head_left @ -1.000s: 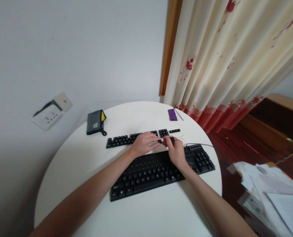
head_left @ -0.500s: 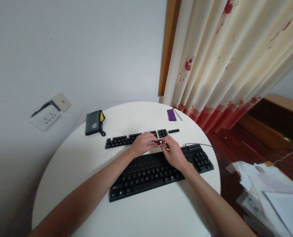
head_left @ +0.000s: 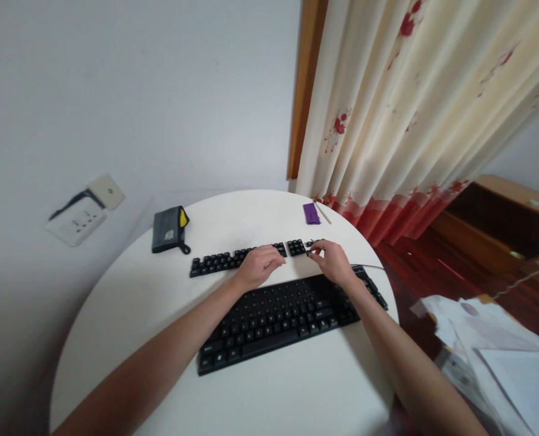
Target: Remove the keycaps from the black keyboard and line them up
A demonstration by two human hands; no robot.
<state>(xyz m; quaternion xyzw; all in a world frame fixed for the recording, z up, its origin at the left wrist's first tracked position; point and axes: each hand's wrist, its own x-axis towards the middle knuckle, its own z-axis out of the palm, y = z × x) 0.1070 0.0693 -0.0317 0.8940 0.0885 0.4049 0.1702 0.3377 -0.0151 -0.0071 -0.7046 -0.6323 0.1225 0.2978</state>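
Note:
A black keyboard (head_left: 278,318) lies on the round white table (head_left: 269,393). Behind it, loose black keycaps (head_left: 215,261) are laid out in rows. My left hand (head_left: 259,266) rests curled on the table just behind the keyboard, by the right end of the long keycap row; whether it holds anything is hidden. My right hand (head_left: 335,261) reaches to the small keycap groups (head_left: 297,246) at the far right, fingertips pinched together on a small black piece there.
A grey pouch with a yellow corner (head_left: 167,229) lies at the back left. A purple piece (head_left: 311,213) and a thin stick (head_left: 324,213) sit at the back near the curtain (head_left: 410,115). Papers (head_left: 492,345) are piled on the floor to the right.
My hands met over a keycap and a wire tool behind the keyboard; now they have parted. The right hand moved right and back to the small keycap groups. The left hand stayed.

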